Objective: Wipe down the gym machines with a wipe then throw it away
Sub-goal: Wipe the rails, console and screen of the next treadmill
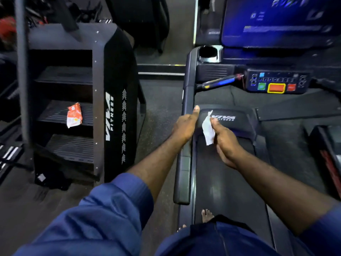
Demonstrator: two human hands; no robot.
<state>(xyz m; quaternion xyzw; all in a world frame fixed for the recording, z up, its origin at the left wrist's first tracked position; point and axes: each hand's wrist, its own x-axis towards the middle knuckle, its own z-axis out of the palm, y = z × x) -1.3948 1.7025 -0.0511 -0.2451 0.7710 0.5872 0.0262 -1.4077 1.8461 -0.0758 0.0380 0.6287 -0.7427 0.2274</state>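
Observation:
I stand on a black treadmill belt (221, 182). My left hand (184, 126) grips the treadmill's left handrail (186, 93), thumb lying along the top of the bar. Just to its right, my right hand (226, 143) pinches a crumpled white wipe (208, 131) that hangs down above the motor cover with the VIVA FITNESS logo (224, 117). The wipe hangs beside the rail; whether it touches the rail I cannot tell.
The treadmill console (276, 83) with coloured buttons and a blue screen (276, 21) lies ahead. A black stair climber (114, 100) stands to the left, with an orange-and-white wipe packet (74, 115) on one step. Dark floor runs between the two machines.

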